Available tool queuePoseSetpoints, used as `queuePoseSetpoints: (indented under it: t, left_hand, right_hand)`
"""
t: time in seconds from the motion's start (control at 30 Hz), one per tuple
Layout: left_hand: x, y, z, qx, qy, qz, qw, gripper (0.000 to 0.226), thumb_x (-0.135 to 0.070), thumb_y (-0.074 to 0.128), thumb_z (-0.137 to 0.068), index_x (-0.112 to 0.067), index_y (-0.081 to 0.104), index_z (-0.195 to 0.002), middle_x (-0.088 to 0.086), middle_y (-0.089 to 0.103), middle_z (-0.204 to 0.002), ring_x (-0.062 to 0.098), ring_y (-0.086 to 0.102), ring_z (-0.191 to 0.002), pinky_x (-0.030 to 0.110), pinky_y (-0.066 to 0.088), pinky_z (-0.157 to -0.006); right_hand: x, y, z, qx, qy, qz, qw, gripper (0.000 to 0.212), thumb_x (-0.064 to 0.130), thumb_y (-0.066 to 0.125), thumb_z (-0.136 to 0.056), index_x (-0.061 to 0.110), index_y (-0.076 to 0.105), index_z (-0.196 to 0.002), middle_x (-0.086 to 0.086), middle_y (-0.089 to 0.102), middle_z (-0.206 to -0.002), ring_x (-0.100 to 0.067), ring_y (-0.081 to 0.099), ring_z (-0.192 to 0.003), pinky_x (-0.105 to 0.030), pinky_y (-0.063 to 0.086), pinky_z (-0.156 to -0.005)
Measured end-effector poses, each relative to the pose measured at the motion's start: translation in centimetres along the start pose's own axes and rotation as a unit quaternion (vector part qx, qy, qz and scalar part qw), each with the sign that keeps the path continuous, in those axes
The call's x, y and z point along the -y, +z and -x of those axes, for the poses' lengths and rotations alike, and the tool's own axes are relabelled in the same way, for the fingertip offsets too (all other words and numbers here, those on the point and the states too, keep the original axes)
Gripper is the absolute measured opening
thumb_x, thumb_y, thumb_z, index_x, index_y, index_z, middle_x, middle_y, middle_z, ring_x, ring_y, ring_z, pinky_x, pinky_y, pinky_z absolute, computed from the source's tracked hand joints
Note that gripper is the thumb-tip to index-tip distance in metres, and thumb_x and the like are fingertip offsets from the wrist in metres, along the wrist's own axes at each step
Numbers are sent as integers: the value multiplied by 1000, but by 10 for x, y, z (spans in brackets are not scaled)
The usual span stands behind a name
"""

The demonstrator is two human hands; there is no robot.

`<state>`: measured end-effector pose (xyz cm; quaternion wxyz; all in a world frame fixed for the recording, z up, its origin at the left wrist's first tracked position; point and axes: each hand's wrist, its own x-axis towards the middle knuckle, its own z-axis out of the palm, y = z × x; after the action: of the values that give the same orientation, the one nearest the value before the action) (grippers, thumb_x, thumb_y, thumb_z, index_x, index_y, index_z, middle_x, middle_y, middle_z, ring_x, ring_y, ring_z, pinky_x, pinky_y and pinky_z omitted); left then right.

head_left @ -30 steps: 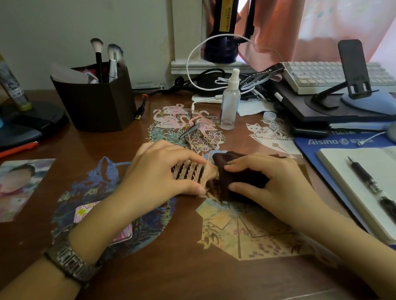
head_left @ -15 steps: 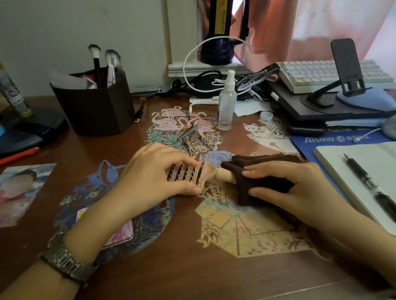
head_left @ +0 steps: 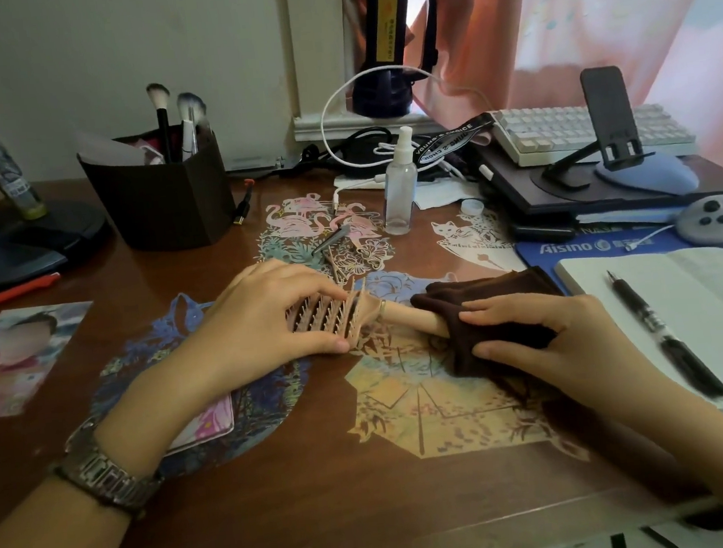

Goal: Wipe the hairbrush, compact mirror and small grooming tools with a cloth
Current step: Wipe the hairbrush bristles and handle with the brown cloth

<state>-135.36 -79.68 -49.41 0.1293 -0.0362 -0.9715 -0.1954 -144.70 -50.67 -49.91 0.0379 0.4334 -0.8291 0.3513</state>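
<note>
Two hands work at the middle of the wooden counter (head_left: pixel 328 517). The left hand (head_left: pixel 264 326) holds the head of a pale pink hairbrush (head_left: pixel 337 317), its fingers (head_left: pixel 308 289) curled over the top of the bristle rows and the thumb pressed against the lower edge. The brush lies on its side across the counter, handle pointing right. The right hand (head_left: pixel 549 336) grips a dark brown cloth (head_left: pixel 485 311) wrapped around that handle, fingers clamped over the cloth from above and the thumb beneath; a short stretch of bare handle shows between the head and the cloth. Just behind the brush lie small metal grooming tools (head_left: pixel 333 241) on a flamingo sticker, with a clear spray bottle (head_left: pixel 400 183) standing beside them. A dark holder with makeup brushes (head_left: pixel 160 191) stands at the back left. An open notebook (head_left: pixel 669 312) with a black pen (head_left: pixel 666 334) on it lies to the right of the cloth hand
</note>
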Motion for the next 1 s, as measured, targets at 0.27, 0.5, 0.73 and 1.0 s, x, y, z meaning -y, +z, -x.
queuePoseSetpoints:
  t: [0.27,0.5,0.73,1.0]
  left_hand:
    - [14,-36,8,-1,-30,29,999,60,-56,76,-61,-46,58,-118,-30,49,-122,-8,37,-120,15,27,-95]
    - [36,-45,17,10,-80,26,996,64,-51,79,-59,-49,53,-118,-26,49,-127,-4,44,-119,22,33,-97]
    - [40,-38,16,21,-66,27,997,66,-38,83,-64,-45,54,-122,-26,42,-130,-6,38,-123,20,27,-103]
    - [39,-38,16,22,-65,17,998,68,-38,84,-64,-47,52,-123,-26,40,-134,-7,35,-124,19,27,-100]
  right_hand:
    - [28,2,-31,22,-40,51,998,35,51,66,-74,30,72,-101,18,69,-99,2,64,-91,-23,52,-81]
    - [42,29,-63,62,-70,95,991,27,45,73,-76,34,64,-99,24,56,-87,6,58,-82,-16,51,-70]
    - [38,40,-60,48,-70,76,994,23,27,80,-74,27,67,-93,18,56,-88,4,55,-80,-8,43,-71]
    - [38,41,-63,37,-73,78,994,17,17,75,-77,27,69,-90,16,61,-85,0,58,-75,-15,47,-68]
